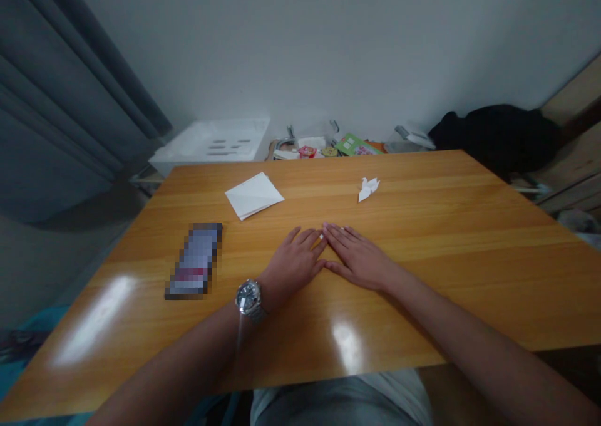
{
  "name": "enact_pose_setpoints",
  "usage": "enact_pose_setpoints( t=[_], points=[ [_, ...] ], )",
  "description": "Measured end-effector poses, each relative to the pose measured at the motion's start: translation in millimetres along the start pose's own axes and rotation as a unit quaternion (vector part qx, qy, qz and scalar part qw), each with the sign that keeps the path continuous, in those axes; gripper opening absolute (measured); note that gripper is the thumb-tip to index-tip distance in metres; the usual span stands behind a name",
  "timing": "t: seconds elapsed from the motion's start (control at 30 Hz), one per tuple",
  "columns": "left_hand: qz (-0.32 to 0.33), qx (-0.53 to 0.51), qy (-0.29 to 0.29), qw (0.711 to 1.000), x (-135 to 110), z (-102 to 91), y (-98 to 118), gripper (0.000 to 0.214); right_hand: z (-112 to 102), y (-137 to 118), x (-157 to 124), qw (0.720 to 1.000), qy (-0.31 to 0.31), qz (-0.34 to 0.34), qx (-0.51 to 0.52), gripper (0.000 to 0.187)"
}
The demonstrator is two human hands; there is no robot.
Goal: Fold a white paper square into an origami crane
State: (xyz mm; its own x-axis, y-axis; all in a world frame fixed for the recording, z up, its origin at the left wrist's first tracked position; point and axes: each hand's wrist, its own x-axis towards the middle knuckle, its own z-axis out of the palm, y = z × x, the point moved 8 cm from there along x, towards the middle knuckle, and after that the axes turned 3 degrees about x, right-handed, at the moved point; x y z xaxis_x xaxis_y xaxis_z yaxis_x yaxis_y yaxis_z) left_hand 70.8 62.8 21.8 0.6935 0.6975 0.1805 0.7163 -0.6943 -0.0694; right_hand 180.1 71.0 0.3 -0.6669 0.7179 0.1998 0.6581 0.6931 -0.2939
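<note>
My left hand [300, 257], with a metal watch [248, 297] on its wrist, lies on the wooden table with its fingers spread. From the right, my right hand [360, 258] rests flat, its fingers stretched out. The fingertips of both hands meet at the middle. Small white bits [322, 236] show between the fingers, perhaps paper beneath them; most of it is hidden. Beyond my right hand stands a white folded paper crane [369, 189]. A stack of square white paper [255, 196] lies behind my left hand.
The wooden table [469, 225] carries a blurred-out phone [195, 261] at the left. Behind its far edge are a white plastic bin [216, 141], a green booklet [357, 145] and other small items. A black cloth-like bundle [498, 138] lies at the back right, a curtain [61, 94] hangs left.
</note>
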Motion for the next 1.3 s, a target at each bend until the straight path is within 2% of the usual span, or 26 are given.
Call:
enact_pose_setpoints(
  t=[0.4,0.57,0.83,1.0,1.17,1.3],
  points=[
    [-0.017,-0.021,0.003,1.000,1.4,-0.7,3.8,0.043,8.6,13.3,-3.4,1.000,-0.014,0.019,0.005,0.068],
    [-0.025,-0.040,0.007,0.999,-0.3,-0.7,1.2,0.039,1.0,30.1,-8.3,0.998,-0.008,0.066,0.004,0.066],
    [-0.039,-0.097,0.044,0.994,9.7,0.2,-10.8,0.027,-5.3,36.5,-6.4,0.999,0.003,0.049,0.015,0.062],
    [-0.038,-0.112,0.052,0.992,13.8,1.1,-16.6,0.022,-16.4,37.0,0.7,0.998,0.046,0.043,0.019,0.050],
    [-0.048,-0.120,0.048,0.990,13.1,3.6,-21.0,0.017,-24.9,29.9,4.0,0.990,0.101,0.005,0.099,0.035],
    [-0.049,-0.138,0.054,0.988,13.4,5.1,-23.9,0.014,-19.9,26.0,6.1,0.987,0.092,-0.012,0.131,0.022]
  ],
)
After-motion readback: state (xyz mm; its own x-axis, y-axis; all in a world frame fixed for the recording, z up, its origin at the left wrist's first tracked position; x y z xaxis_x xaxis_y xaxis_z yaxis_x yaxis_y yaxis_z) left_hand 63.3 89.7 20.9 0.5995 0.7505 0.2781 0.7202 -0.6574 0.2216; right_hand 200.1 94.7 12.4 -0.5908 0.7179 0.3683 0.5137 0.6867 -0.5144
